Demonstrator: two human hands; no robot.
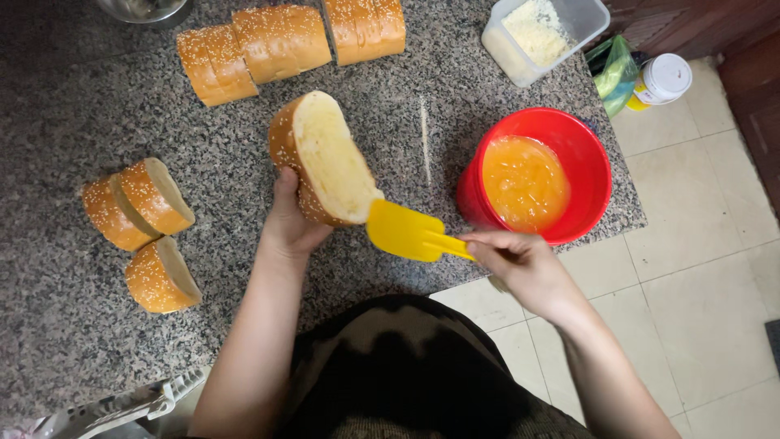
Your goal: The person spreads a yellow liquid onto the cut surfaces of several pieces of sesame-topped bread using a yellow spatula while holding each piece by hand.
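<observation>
One bread chunk [325, 158] sits gripped in the left hand [290, 223], still bare, while right-hand fingers [508, 244] pinch the yellow spatula [404, 232] near the red bowl [581, 154].

spatula [405, 232] yellow | bowl [589, 167] red, orange liquid [525, 183] | counter [244, 130] speckled grey granite | bread [325, 158] golden, sesame-dotted

Speckled granite counter [65, 325], glossy plastic spatula [404, 232], red bowl [587, 154].

You stand in a home kitchen: a speckled granite surface [487, 106] carries sliced sesame bread [280, 41], a red bowl [569, 138] of orange liquid, above a pale tiled floor [699, 301].
</observation>
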